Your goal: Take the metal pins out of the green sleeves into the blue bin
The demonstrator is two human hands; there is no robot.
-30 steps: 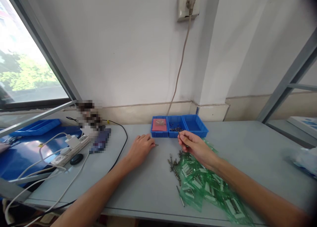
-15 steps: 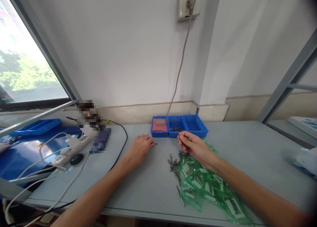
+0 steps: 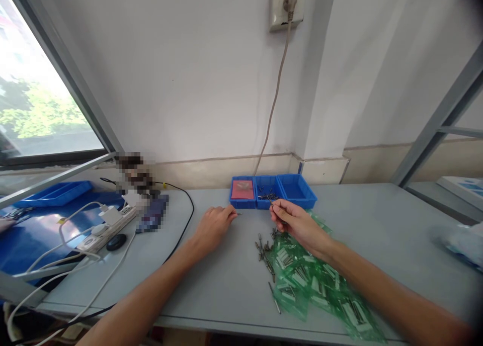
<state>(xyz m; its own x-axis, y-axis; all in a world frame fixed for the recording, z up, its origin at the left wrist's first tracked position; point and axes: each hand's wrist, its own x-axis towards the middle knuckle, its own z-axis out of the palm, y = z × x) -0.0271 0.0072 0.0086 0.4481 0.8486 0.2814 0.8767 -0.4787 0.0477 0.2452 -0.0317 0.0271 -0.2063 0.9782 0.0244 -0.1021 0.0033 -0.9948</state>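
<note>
My left hand (image 3: 215, 226) is closed in a pinch on a small metal part (image 3: 239, 214), just in front of the blue bin with a pink sheet (image 3: 242, 189). Between thumb and fingers, my right hand (image 3: 292, 220) pinches a thin metal piece (image 3: 270, 201), near the front of the middle blue bin (image 3: 267, 178), which holds small metal parts. Below my right hand lie green plastic bags (image 3: 298, 278) with metal pins inside. Loose metal pins (image 3: 266, 258) are scattered along their left side, and one longer pin (image 3: 274, 298) lies nearer the table's front edge.
A third blue bin (image 3: 298, 189) stands at the right of the row. On the left are a power strip (image 3: 90, 241), a black mouse (image 3: 116, 242), cables and a blue tray (image 3: 55, 194). A clear plastic bag (image 3: 462, 243) lies far right.
My left hand has risen slightly off the table, lifting the small metal part a little upward. My right hand has hardly moved.
</note>
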